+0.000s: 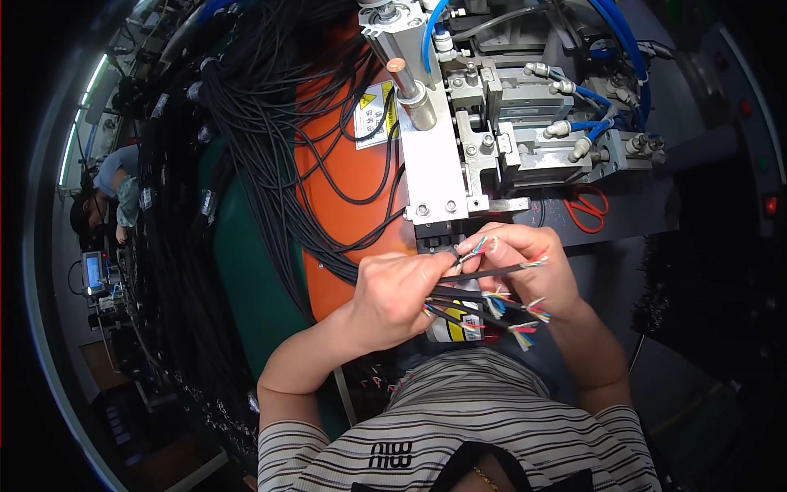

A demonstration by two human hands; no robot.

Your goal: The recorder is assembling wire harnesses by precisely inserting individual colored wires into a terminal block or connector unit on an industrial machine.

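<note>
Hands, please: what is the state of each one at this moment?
Left hand: closed, holding several black multi-core cables.
Right hand: curled, fingertips at one cable's coloured wires; whether pinching them cannot be told.

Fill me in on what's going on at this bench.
A person in a striped top is handling black multicore cables. Their left hand holds a bunch of cable ends, with coloured wires fanning out. The right hand has its fingertips on the wires of one end, just in front of a metal pneumatic fixture. More cables drape over an orange surface to the left.
</note>
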